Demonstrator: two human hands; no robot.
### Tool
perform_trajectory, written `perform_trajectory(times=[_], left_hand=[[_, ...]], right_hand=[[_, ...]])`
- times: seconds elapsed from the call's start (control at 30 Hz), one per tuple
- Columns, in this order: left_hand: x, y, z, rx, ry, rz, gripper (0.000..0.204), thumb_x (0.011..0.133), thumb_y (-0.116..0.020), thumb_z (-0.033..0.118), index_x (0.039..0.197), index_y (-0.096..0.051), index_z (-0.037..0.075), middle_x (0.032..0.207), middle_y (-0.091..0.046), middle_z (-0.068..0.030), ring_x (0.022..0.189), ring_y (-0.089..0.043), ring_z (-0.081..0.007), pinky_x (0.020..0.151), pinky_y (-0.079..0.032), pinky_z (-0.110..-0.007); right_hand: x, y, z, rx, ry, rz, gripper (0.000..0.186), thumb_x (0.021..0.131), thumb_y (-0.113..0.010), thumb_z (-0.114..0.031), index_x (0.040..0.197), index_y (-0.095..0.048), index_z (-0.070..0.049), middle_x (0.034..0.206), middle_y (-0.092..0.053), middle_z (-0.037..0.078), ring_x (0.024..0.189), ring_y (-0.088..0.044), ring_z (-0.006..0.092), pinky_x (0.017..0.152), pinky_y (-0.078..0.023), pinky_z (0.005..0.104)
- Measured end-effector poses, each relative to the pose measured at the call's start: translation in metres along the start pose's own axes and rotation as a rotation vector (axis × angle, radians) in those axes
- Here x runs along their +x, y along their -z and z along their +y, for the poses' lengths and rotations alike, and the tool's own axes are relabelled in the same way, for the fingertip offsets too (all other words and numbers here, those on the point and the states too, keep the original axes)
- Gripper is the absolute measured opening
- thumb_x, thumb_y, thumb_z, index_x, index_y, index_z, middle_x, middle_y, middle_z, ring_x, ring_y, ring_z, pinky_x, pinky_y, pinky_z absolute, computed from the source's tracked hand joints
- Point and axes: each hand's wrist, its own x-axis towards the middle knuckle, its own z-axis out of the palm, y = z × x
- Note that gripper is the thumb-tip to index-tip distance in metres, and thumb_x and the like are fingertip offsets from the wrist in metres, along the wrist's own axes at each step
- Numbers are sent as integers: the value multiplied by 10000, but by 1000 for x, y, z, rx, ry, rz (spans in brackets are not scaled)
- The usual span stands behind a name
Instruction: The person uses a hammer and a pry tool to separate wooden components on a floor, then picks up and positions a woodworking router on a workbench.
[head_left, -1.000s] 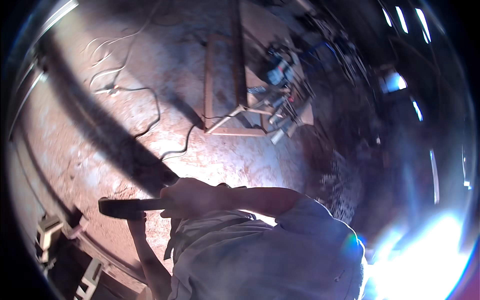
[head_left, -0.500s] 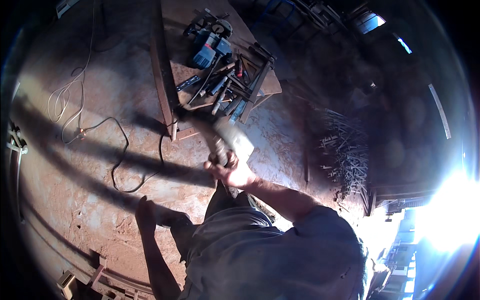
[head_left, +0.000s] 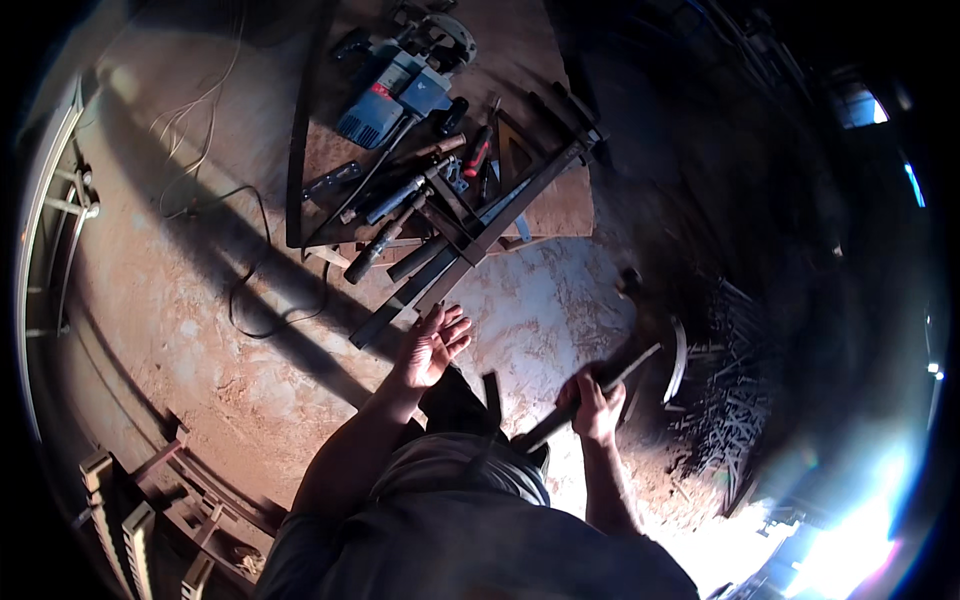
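Got a dark bar (head_left: 545, 429) in the right hand (head_left: 597, 407), left hand (head_left: 430, 352) free

So closest in is the wearer's shirt (head_left: 440, 545), then the two hands. The right one has its fingers wrapped around the dark bar, which slants across the lap, one end near the waist, the other poking out to the right. There's a short dark piece (head_left: 492, 397) sticking up by the lap end; can't tell if it's attached.

Left hand is palm up, fingers spread, holding nothing. It looks right beside the ends of some long bars (head_left: 490, 230) jutting past the tabletop (head_left: 563, 212), though I can't tell if it touches them.

What's changed: half a second back the right hand was up by the tabletop corner and the left was low over the floor (head_left: 215, 385). Now they've swapped, so the bar's clear of the clutter and the left is the one near the tools.

Further out on the tabletop: a red-handled screwdriver (head_left: 478, 154), a wooden triangle (head_left: 514, 152), a blue power tool (head_left: 395, 100). Off right, a heap of scrap wood (head_left: 735, 385) in the shadows.
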Motion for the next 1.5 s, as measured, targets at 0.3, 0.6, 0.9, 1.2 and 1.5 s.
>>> perform_trajectory(times=[0.3, 0.6, 0.9, 1.2, 1.5], left_hand=[[113, -76, -44, -322, -233, 156, 655, 906, -563, 524, 1277, -458, -7, 1322, -511, -117, 1237, -496, -278, 1101, -332, -468], [108, -108, -37, -550, -410, 331, 315, 996, -451, 333, 1109, -571, 64, 1089, -632, -68, 970, -627, -197, 921, -472, -362], [97, -136, 8, -451, -582, 191, 339, 977, -502, 340, 1127, -546, 39, 972, -650, -106, 808, -655, -221, 733, -564, -310], [63, -176, 9, -459, -632, 294, 353, 940, -605, 209, 1253, -506, 77, 997, -594, -18, 827, -586, -135, 779, -563, -342], [-118, -98, 97, -226, -804, 117, 451, 938, -601, 225, 1341, -503, 47, 990, -618, -26, 910, -613, -146, 767, -557, -337]], right_hand=[[7, 92, 16, 52, -113, 113, 163, 896, -574, -133, 765, -499, -71, 549, -462, 46, 428, -480, 178, 411, -438, 331], [23, 91, 6, 22, -168, 44, 142, 893, -566, -136, 787, -505, -63, 556, -479, 58, 437, -500, 186, 428, -462, 340], [24, 86, 4, 8, -159, -12, 141, 884, -565, -135, 779, -509, -59, 556, -475, 61, 435, -485, 181, 425, -452, 338], [19, 68, -10, 30, -161, 32, 280, 905, -546, -213, 673, -453, -87, 513, -407, 24, 408, -409, 153, 394, -382, 318], [19, -14, -51, -99, 18, -463, 322, 835, -692, -347, 916, -566, -62, 649, -550, 91, 535, -471, 223, 521, -454, 361]])
